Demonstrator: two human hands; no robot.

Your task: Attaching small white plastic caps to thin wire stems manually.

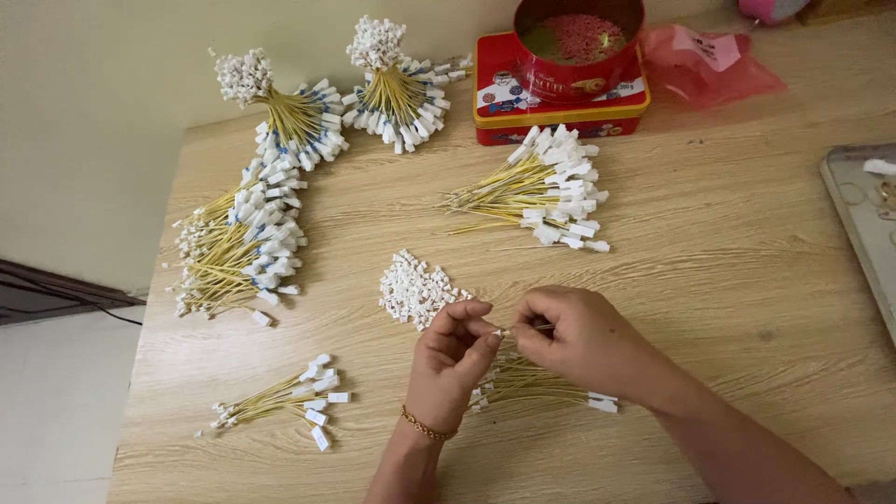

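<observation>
The left hand (455, 350) and right hand (579, 338) meet at the fingertips, both pinching one thin yellow wire (516, 329). Just under them lies a loose bunch (537, 385); a small finished-looking bunch (280, 399) lies near left. Farther, the pile of white caps (413, 289) is still plentiful, so I judge much work remains. Bound bundles (387, 84) stand far. The table (728, 280) is bare at right.

One thin yellow wire (525, 329) lies roughly horizontal at lower centre of the frame, pinched at both ends between fingertips. A small white connector (497, 331) sits at its left end. Its right end is hidden behind fingers.
</observation>
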